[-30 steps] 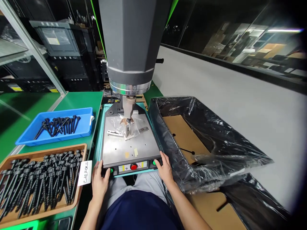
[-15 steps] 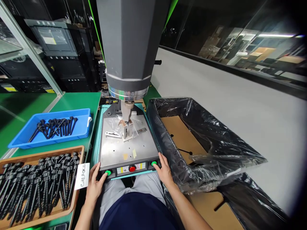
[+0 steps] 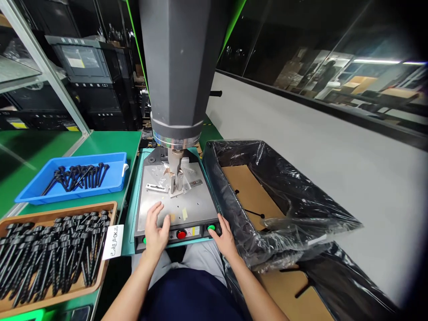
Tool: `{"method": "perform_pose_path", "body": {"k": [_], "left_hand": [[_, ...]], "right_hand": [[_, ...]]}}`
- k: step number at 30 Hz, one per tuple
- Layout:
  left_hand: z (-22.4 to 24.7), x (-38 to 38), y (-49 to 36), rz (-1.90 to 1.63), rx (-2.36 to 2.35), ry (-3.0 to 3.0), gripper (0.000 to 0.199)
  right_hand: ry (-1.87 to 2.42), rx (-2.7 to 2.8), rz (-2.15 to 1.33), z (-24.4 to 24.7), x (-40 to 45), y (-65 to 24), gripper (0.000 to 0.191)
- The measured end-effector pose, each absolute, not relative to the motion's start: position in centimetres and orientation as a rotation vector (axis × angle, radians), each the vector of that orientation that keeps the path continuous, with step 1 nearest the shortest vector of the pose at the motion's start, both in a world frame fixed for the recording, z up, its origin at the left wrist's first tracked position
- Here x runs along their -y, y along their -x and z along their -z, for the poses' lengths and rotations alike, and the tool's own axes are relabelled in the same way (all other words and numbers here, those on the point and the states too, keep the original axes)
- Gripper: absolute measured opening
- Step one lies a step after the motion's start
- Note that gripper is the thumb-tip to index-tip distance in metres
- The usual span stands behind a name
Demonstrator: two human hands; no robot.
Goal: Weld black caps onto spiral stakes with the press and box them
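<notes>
My left hand (image 3: 157, 230) hovers over the front edge of the metal work plate (image 3: 190, 209), empty, its fingers apart. It partly covers the left green button (image 3: 145, 240). At the right front corner of the machine base, my right hand (image 3: 226, 237) rests with its fingers spread, the thumb just below the right green button (image 3: 211, 227). Between the hands sits a red button (image 3: 181, 234). Beyond them, the machine's metal tool tip (image 3: 175, 161) points down at a small upright metal fixture (image 3: 175, 180) with clear plastic film around it.
To the left, a blue tray (image 3: 100, 191) and a tan tray (image 3: 110, 209) with a handwritten card (image 3: 113, 242) hold black, long-stemmed parts. A box lined with black plastic (image 3: 301, 196) stands on the right, with cardboard and a few black parts inside. The grey machine head (image 3: 177, 67) hangs overhead.
My left hand has left the left green button and moved right and forward over the plate. My right thumb has come off the right green button. The view has shifted slightly.
</notes>
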State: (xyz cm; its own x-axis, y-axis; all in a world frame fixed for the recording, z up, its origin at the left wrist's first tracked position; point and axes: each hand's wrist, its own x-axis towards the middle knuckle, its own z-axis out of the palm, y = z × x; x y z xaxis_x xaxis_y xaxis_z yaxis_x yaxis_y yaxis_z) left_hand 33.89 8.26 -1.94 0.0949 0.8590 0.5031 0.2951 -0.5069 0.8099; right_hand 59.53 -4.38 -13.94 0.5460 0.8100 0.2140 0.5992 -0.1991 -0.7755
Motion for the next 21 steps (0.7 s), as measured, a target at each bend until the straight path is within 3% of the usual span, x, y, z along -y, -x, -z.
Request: {"method": "perform_pose_path", "body": {"k": [5, 10, 14, 21], "left_hand": [[-0.9, -13.1, -35.0, -1.416, -1.111, -1.708, 0.027], [-2.2, -16.6, -35.2, -1.270, -1.002, -1.653, 0.035], [-2.1, -18.0, -35.3, -1.091, -0.866, -1.584, 0.035], [-3.6, -19.0, -35.9, -1.098, -0.755, -1.430, 0.038]], "right_hand": [[1.829, 0.977, -0.385, 12.4, 4.4, -59.6, 0.058], [1.697, 0.886, -0.284, 9.2, 3.3, -57.5, 0.043], [1.494, 0.880, -0.570, 7.3, 0.7, -54.7, 0.042], [1.260, 0.863, -1.089, 5.3, -5.8, -50.5, 0.040]]}}
